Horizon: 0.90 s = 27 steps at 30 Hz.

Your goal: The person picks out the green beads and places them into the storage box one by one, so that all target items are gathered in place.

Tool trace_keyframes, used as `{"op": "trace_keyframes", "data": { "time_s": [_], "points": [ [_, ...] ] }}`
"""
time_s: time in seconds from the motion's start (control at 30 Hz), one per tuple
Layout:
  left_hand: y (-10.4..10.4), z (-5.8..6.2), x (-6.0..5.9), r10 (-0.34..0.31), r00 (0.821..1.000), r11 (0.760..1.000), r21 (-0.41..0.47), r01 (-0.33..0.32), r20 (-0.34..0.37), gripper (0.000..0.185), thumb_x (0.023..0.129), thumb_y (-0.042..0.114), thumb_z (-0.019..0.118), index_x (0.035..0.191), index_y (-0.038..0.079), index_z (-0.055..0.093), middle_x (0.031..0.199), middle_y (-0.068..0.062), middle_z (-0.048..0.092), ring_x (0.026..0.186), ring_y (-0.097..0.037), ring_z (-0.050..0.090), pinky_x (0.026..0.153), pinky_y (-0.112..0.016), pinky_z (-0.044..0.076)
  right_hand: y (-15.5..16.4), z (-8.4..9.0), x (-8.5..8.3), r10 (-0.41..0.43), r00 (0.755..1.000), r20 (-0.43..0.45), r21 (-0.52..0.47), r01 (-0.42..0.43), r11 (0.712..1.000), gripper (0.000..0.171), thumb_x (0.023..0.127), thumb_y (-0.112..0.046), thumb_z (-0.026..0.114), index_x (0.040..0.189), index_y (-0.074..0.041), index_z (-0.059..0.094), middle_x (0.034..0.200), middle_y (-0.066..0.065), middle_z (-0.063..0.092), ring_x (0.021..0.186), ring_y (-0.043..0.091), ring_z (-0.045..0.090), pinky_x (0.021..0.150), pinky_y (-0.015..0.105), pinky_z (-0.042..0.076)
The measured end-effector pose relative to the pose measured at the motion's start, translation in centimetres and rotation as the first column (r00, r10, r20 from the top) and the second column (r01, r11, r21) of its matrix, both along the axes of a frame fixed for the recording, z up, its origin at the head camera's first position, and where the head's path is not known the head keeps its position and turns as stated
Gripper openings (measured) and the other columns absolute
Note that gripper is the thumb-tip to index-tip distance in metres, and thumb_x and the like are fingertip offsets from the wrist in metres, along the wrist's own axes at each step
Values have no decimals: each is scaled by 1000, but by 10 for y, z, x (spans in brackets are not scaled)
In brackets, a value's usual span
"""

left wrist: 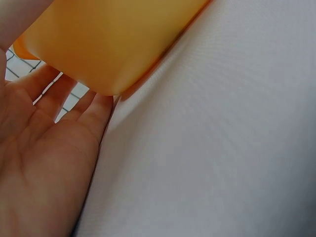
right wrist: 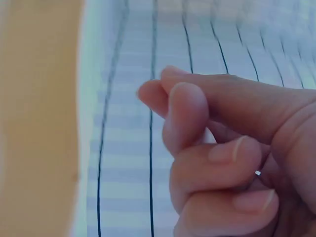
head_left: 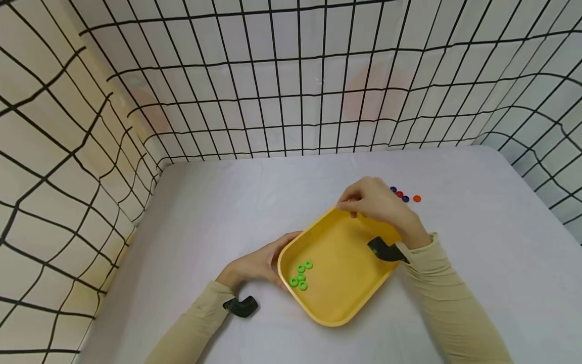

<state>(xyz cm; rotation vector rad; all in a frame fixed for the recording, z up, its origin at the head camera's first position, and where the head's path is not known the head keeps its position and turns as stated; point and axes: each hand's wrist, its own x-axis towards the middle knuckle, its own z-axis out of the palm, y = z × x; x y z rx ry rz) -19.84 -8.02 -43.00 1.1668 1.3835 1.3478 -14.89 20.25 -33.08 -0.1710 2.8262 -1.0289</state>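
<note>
A yellow tray (head_left: 350,283) lies on the white table, with several green rings (head_left: 301,274) bunched near its left corner. My left hand (head_left: 268,260) holds that left corner. In the left wrist view its fingers (left wrist: 74,113) lie straight beneath the tray's corner (left wrist: 108,39), and the thumb seems to rest on top. My right hand (head_left: 350,207) hovers over the tray's far corner with curled fingers. In the right wrist view its thumb and index fingertips (right wrist: 173,98) press together, and I see nothing between them. The tray (right wrist: 39,123) is a blurred band at the left.
A few purple, red and orange rings (head_left: 404,196) lie in a row on the table just beyond my right hand. Black wire mesh panels (head_left: 273,101) over white cloth wall in the table at the back and on both sides.
</note>
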Motion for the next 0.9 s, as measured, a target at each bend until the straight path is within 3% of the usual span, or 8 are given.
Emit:
{"op": "trace_keyframes", "data": {
  "time_s": [0.1,0.2,0.4,0.7,0.9],
  "points": [
    [1,1,0,-4,1000,1000,6,4,3,108,65,22,84,146,6,13,147,-19,23,131,-38,25,111,-37,17,37,-3,10,-143,990,-2,-63,142,988,27,87,-33,62,90,-7,69,65,6,58,51,17,46,45,24,38],
    [3,1,1,-10,1000,1000,19,10,18,108,65,18,84,146,6,13,147,-20,23,131,-39,24,111,-40,18,66,-12,23,-256,966,27,-126,258,958,35,86,-39,61,91,-5,66,67,8,57,51,16,44,45,24,37],
    [4,0,1,-8,999,999,35,6,40,108,65,17,84,146,6,13,146,-21,23,130,-40,24,110,-40,20,102,-35,35,-400,915,61,-138,404,904,44,86,-42,61,94,1,63,68,12,57,49,12,42,46,23,36],
    [2,1,4,-6,999,1000,17,5,41,108,66,20,83,146,7,13,147,-20,22,130,-40,24,110,-39,21,132,-71,34,-458,882,114,22,459,888,40,84,-37,64,101,0,64,76,8,64,69,20,50,58,25,41],
    [2,0,6,16,1000,1000,-12,-16,26,107,65,22,84,146,9,15,147,-17,24,131,-37,26,110,-33,20,140,-84,35,-473,871,130,15,475,880,38,81,-34,68,102,-2,66,104,19,59,72,22,48,58,25,42]
  ]
}}
